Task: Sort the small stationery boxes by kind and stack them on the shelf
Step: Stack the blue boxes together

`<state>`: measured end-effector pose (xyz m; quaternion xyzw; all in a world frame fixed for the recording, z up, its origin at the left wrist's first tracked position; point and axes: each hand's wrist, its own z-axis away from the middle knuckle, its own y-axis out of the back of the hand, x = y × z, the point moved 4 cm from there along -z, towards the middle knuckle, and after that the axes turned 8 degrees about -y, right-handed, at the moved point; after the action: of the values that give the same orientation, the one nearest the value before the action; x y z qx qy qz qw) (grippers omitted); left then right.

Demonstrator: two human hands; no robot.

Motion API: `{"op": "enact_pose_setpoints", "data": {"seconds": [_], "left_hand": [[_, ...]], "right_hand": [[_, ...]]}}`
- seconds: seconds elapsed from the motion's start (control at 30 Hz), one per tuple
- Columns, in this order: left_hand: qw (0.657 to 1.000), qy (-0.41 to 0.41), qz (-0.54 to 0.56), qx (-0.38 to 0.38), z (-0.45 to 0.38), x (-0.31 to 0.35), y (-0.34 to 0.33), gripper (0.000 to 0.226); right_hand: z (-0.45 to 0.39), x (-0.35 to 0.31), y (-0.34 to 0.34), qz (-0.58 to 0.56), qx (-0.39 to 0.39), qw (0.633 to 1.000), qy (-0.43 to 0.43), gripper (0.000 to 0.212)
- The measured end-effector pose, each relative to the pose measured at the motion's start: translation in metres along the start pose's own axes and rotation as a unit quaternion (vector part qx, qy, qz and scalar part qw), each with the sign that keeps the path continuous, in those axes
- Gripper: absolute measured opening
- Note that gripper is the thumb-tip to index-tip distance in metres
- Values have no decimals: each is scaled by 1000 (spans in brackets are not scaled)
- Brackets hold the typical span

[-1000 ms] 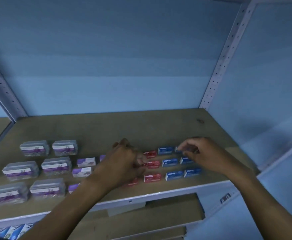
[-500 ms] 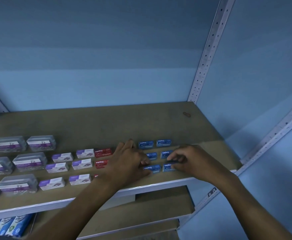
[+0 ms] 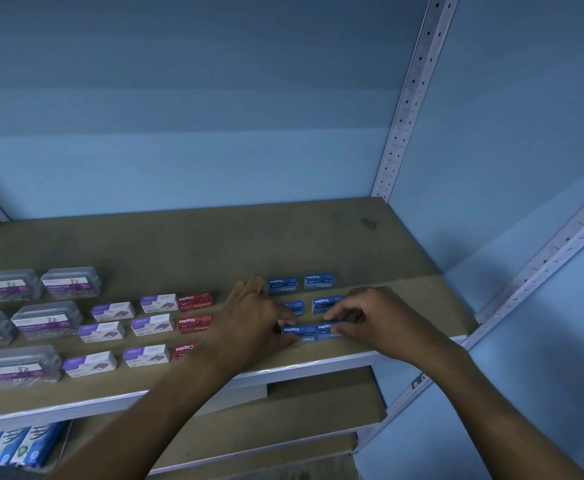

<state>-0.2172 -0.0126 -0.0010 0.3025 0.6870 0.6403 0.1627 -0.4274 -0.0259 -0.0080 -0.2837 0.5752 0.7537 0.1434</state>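
Note:
Small boxes lie in rows on the brown shelf [image 3: 186,247]. Blue staple boxes [image 3: 283,284] form the right group. My left hand [image 3: 254,322] pinches the left front blue box [image 3: 299,330] at its left end. My right hand [image 3: 370,315] pinches the right front blue box [image 3: 328,328] beside it. The two front boxes touch end to end near the shelf's front edge. Red staple boxes [image 3: 195,301] sit left of my left hand, partly hidden by it. Purple-and-white boxes [image 3: 112,311] and clear plastic cases [image 3: 46,320] fill the left side.
A perforated metal upright [image 3: 410,98] stands at the back right corner, another upright [image 3: 540,268] at the front right. Lower shelves [image 3: 283,410] show below, with blue packets [image 3: 16,448] at bottom left. A small dark mark [image 3: 368,223] lies on the back of the shelf.
The view swung right and closer. My right hand came down from the back blue boxes to the front row, and my left hand moved from the red boxes to the front blue box.

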Motion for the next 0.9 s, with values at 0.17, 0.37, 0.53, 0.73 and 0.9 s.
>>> {"op": "enact_pose_setpoints", "data": {"seconds": [0.17, 0.37, 0.53, 0.73, 0.9], "left_hand": [[997, 25, -3, 72, -6, -13, 14, 47], [999, 14, -42, -15, -28, -10, 10, 32], [1000, -7, -17, -7, -34, -10, 9, 25], [998, -39, 37, -20, -29, -5, 1, 20], [998, -29, 49, -13, -22, -5, -3, 46]], "right_hand": [[-8, 7, 17, 1, 51, 999, -4, 22], [-28, 0, 6, 52, 7, 998, 21, 27], [-28, -3, 8, 50, -11, 998, 20, 23], [-21, -2, 2, 81, -51, 995, 32, 23], [-14, -1, -1, 62, -76, 994, 48, 26]]}}
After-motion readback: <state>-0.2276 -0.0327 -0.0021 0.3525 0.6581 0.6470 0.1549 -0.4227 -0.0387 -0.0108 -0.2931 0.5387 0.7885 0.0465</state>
